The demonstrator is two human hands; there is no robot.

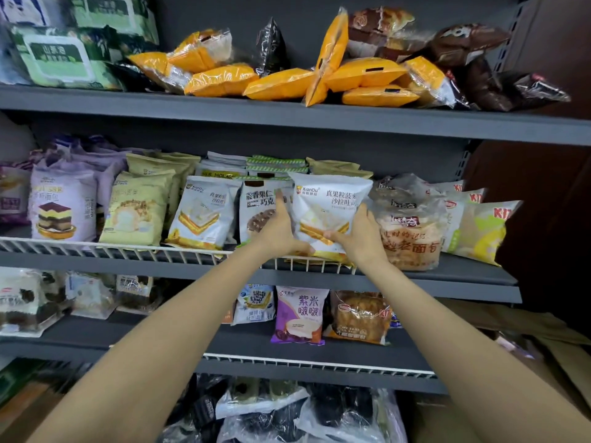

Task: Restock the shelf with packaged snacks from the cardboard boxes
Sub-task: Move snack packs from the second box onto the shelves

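On the middle shelf, a lavender cake bag stood at the far left, then a cream bread bag, then a white sandwich pack and a chocolate nut pack. The left hand gripped the left edge of a white XianDu sandwich pack, upright at the shelf's wire front rail. The right hand gripped its lower right side, just beside a clear bread bag.
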